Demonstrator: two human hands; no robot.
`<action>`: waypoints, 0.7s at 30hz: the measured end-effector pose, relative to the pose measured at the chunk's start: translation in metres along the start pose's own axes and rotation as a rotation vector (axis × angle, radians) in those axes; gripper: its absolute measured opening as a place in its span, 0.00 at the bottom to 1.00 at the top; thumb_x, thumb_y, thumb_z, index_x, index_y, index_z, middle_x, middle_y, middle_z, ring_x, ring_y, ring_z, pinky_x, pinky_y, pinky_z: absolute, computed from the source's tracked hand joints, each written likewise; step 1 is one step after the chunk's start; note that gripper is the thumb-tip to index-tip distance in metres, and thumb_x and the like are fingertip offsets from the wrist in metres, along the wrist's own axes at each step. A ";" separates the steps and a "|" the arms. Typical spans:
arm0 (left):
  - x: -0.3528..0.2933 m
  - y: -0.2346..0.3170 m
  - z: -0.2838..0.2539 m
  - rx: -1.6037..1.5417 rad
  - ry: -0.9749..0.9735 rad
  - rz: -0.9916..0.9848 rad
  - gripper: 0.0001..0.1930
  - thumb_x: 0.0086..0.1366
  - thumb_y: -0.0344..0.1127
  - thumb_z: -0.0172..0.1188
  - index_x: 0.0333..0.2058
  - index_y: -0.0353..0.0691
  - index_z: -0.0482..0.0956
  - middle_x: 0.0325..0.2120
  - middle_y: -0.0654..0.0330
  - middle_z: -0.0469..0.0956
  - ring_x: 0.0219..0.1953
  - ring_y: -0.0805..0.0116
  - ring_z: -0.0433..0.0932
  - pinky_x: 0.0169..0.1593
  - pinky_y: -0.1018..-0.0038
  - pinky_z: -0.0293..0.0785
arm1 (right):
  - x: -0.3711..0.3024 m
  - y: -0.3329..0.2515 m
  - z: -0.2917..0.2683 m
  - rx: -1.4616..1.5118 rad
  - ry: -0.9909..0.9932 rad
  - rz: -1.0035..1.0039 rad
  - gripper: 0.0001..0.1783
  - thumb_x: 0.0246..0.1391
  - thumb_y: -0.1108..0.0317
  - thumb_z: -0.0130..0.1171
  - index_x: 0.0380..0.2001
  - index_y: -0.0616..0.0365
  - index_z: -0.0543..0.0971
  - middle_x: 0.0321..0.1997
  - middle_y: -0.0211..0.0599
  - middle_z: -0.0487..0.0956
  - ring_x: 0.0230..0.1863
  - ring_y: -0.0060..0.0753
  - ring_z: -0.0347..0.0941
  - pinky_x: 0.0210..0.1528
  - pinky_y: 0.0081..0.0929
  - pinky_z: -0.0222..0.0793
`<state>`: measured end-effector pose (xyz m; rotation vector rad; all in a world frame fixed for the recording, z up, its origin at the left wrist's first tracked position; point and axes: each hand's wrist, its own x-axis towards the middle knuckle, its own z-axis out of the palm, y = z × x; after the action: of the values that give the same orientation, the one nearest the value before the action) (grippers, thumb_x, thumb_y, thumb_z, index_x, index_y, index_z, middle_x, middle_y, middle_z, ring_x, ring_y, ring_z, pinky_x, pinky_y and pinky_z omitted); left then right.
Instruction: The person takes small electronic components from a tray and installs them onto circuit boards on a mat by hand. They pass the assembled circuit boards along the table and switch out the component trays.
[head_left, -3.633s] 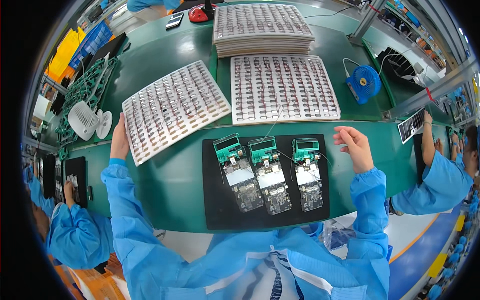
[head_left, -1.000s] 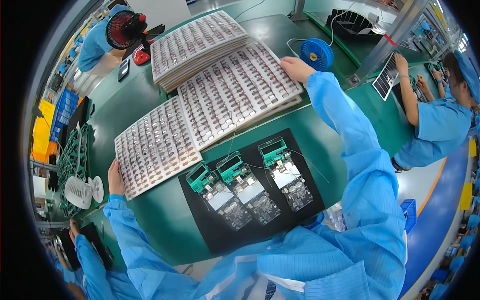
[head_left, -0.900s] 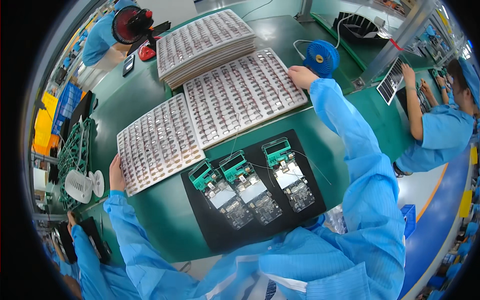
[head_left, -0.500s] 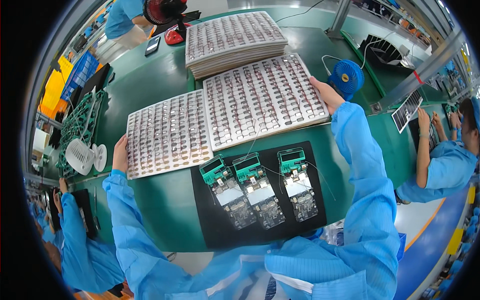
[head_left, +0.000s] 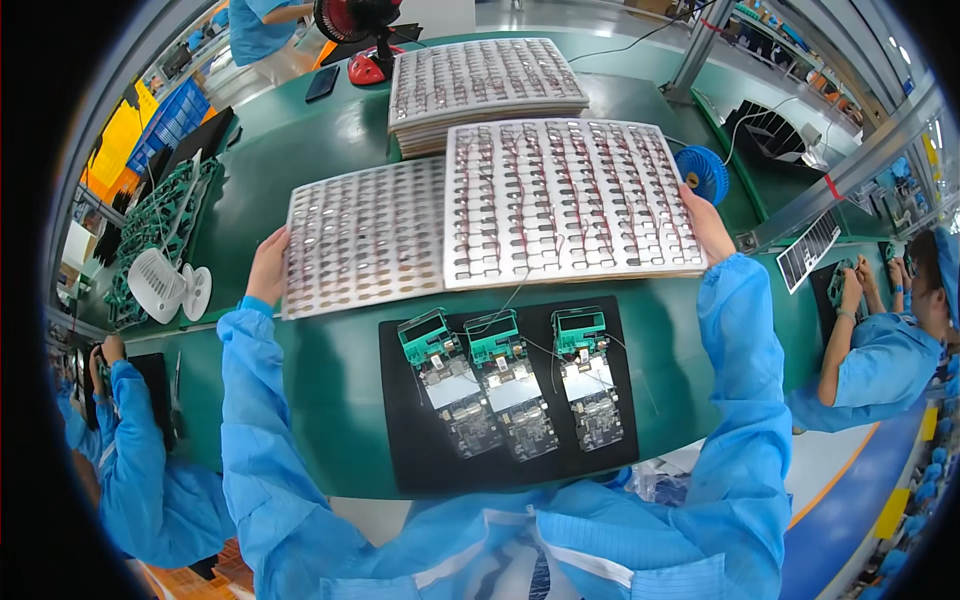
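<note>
My left hand (head_left: 268,266) grips the left edge of a white tray (head_left: 365,235), which looks blurred and carries rows of small parts. My right hand (head_left: 708,228) is closed on the right edge of a second white tray (head_left: 575,200), holding rows of small dark parts with red wires. This right tray lies on a thin stack and meets the left tray side by side. Closer to me, a black mat (head_left: 410,470) bears three circuit boards (head_left: 465,415), (head_left: 525,415), (head_left: 598,405), each with a green frame at its far end and thin wires.
Behind the trays stands a taller stack of similar trays (head_left: 490,80). A red and black fan (head_left: 368,40), a phone (head_left: 322,84), a blue fan (head_left: 703,175) and a white fan (head_left: 165,283) surround the work area. Green frames (head_left: 170,235) pile up at left. Co-workers sit on both sides.
The left tray has moved away from me, along with my left hand. The right tray has shifted rightward and turned squarer to me, with my right hand still on its edge.
</note>
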<state>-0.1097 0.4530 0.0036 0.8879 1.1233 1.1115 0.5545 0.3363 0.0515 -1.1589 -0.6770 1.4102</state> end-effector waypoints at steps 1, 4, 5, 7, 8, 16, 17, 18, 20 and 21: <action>0.000 0.000 0.025 -0.009 -0.062 -0.013 0.17 0.73 0.32 0.45 0.56 0.29 0.69 0.48 0.54 0.77 0.47 0.67 0.78 0.51 0.71 0.75 | -0.001 0.002 -0.001 0.005 -0.005 -0.005 0.21 0.68 0.56 0.46 0.50 0.65 0.74 0.45 0.40 0.82 0.38 0.29 0.80 0.43 0.27 0.76; -0.005 -0.011 0.092 -0.002 -0.122 -0.018 0.18 0.72 0.31 0.46 0.56 0.29 0.68 0.49 0.54 0.77 0.49 0.67 0.77 0.54 0.73 0.73 | 0.006 0.015 0.013 0.091 -0.061 0.002 0.22 0.68 0.55 0.46 0.50 0.65 0.74 0.45 0.40 0.82 0.39 0.28 0.79 0.43 0.27 0.76; -0.008 -0.016 0.113 -0.011 -0.169 -0.020 0.18 0.72 0.30 0.46 0.57 0.29 0.68 0.51 0.54 0.76 0.51 0.66 0.76 0.56 0.72 0.72 | 0.010 0.019 0.018 0.088 -0.070 0.019 0.22 0.68 0.55 0.46 0.49 0.65 0.74 0.45 0.40 0.82 0.39 0.28 0.79 0.43 0.27 0.75; -0.013 -0.027 0.146 -0.102 -0.216 -0.072 0.19 0.72 0.28 0.44 0.59 0.28 0.66 0.52 0.52 0.74 0.52 0.64 0.75 0.57 0.70 0.71 | 0.014 0.025 0.041 -0.002 -0.112 -0.030 0.24 0.68 0.54 0.46 0.50 0.67 0.74 0.44 0.39 0.81 0.38 0.27 0.78 0.43 0.26 0.74; -0.012 -0.032 0.157 -0.151 -0.187 -0.098 0.19 0.73 0.31 0.42 0.59 0.29 0.65 0.53 0.52 0.74 0.53 0.63 0.75 0.57 0.70 0.72 | 0.022 0.030 0.050 -0.003 -0.117 -0.010 0.24 0.68 0.54 0.46 0.50 0.67 0.74 0.44 0.39 0.81 0.39 0.26 0.78 0.44 0.26 0.74; -0.003 -0.045 0.209 -0.174 -0.069 -0.078 0.23 0.75 0.45 0.43 0.54 0.31 0.71 0.46 0.56 0.78 0.47 0.65 0.76 0.56 0.69 0.69 | 0.048 0.041 0.059 -0.613 0.195 -0.164 0.23 0.61 0.53 0.56 0.40 0.68 0.80 0.37 0.39 0.83 0.35 0.25 0.77 0.39 0.27 0.71; -0.001 -0.053 0.199 0.202 -0.023 0.117 0.23 0.74 0.44 0.45 0.56 0.31 0.70 0.48 0.55 0.77 0.48 0.65 0.75 0.56 0.70 0.68 | 0.044 0.033 0.065 -0.844 0.245 -0.195 0.23 0.59 0.52 0.58 0.38 0.66 0.81 0.35 0.42 0.83 0.35 0.30 0.78 0.38 0.29 0.71; 0.003 -0.059 0.188 0.580 0.024 0.309 0.23 0.73 0.43 0.47 0.58 0.31 0.69 0.50 0.54 0.76 0.49 0.65 0.75 0.57 0.71 0.67 | 0.042 0.028 0.069 -1.075 0.292 -0.226 0.23 0.56 0.51 0.60 0.35 0.65 0.82 0.34 0.44 0.82 0.34 0.35 0.78 0.37 0.31 0.71; 0.007 -0.051 0.195 0.456 -0.054 0.232 0.23 0.72 0.40 0.49 0.59 0.32 0.69 0.53 0.54 0.74 0.51 0.68 0.74 0.57 0.72 0.67 | 0.053 0.025 0.054 -1.288 0.359 -0.494 0.20 0.53 0.51 0.61 0.31 0.60 0.82 0.31 0.45 0.81 0.34 0.47 0.77 0.37 0.39 0.71; 0.004 -0.049 0.200 0.379 -0.055 0.182 0.22 0.72 0.40 0.49 0.59 0.32 0.68 0.53 0.54 0.74 0.52 0.68 0.74 0.57 0.72 0.67 | 0.056 0.020 0.056 -1.349 0.398 -0.535 0.18 0.54 0.53 0.60 0.30 0.59 0.82 0.30 0.45 0.80 0.34 0.50 0.77 0.38 0.42 0.71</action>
<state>0.0963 0.4441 0.0015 1.3308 1.2480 1.0288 0.5017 0.3975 0.0381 -1.9646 -1.5735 0.0934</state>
